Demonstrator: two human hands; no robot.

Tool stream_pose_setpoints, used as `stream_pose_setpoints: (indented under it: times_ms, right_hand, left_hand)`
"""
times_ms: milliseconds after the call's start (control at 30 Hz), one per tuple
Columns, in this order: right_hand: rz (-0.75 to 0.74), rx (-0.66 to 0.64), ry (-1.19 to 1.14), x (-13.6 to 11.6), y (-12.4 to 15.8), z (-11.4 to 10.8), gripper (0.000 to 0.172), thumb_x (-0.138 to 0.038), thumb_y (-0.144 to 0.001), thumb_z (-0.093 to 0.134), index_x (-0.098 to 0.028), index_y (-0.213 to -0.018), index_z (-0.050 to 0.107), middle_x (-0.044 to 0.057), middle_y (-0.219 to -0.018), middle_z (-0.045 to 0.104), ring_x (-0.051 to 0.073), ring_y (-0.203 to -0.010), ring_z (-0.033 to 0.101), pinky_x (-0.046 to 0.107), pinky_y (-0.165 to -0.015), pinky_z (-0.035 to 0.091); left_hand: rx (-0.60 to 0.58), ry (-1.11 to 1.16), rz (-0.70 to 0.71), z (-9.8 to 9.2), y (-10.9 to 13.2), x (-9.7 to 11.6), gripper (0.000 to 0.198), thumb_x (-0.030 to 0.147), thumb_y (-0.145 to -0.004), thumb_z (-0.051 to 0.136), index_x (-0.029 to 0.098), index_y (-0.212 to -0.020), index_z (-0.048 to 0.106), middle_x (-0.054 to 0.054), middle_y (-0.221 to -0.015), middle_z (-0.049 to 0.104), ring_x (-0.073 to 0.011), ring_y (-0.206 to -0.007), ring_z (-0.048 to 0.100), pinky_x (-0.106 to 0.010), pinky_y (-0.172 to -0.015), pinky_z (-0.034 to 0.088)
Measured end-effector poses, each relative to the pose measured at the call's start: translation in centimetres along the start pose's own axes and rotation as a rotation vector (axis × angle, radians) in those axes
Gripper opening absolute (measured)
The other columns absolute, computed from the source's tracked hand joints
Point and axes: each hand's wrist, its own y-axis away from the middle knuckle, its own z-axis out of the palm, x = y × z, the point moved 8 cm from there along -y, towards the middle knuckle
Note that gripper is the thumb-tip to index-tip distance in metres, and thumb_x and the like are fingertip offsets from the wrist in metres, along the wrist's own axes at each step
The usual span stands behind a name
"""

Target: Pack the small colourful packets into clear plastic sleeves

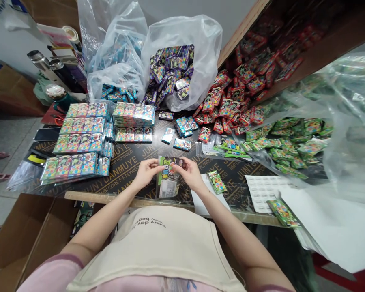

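Observation:
My left hand (149, 172) pinches the left edge of a small printed plastic bag (168, 184), clear at its lower part with green and blue lettering above. On the bag's upper right side, my right hand (189, 172) grips with its thumb over the front. Whether something sits inside the bag is hard to make out. Just beyond the hands lie a blue candy box (182, 144) and a white-backed box (168, 135). A green packet (217, 181) rests on a white paper (200, 202) near my right forearm.
Filled packs (76, 146) are stacked at left. Plastic bags of blue boxes (118, 94) and purple boxes (170, 69) stand behind. Red boxes (231, 101) spill from a carton, with green packets (292, 138) at right. Flat printed bags (231, 148) and a label sheet (264, 190) lie nearby.

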Motion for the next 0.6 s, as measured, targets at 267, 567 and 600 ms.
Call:
stream_pose_setpoints:
  times_ms: [267,567,600]
  right_hand:
    - [0.077,0.209,-0.333,-0.7,0.5,0.7,0.03,-0.049,-0.078,0.056,-0.022,-0.084,0.066,0.005,-0.089,0.074,0.024,-0.096,0.067,0.039,-0.09,0.052]
    - [0.05,0.121,-0.229,-1.1,0.2,-0.5,0.015,-0.031,-0.065,0.074,-0.023,-0.076,0.068,0.005,-0.091,0.075,0.024,-0.088,0.07,0.04,-0.081,0.053]
    - [-0.017,0.156,-0.161,-1.6,0.4,-1.1,0.014,-0.031,-0.066,0.075,-0.023,-0.076,0.071,0.005,-0.091,0.076,0.024,-0.091,0.07,0.04,-0.084,0.052]
  left_hand:
    - [0.133,0.234,-0.17,0.5,0.8,-0.3,0.043,0.043,-0.06,0.081,0.014,-0.091,0.074,-0.007,-0.083,0.074,-0.0178,-0.073,0.066,-0.028,-0.068,0.051]
    - [0.124,0.04,-0.042,-0.2,-0.2,3.2,0.021,0.028,-0.059,0.081,0.017,-0.076,0.076,-0.006,-0.079,0.074,-0.0166,-0.073,0.065,-0.028,-0.068,0.05]
    - [0.113,-0.044,0.036,-0.2,-0.1,4.1,0.021,0.03,-0.06,0.081,0.018,-0.077,0.076,-0.006,-0.081,0.074,-0.0181,-0.076,0.066,-0.03,-0.073,0.051]
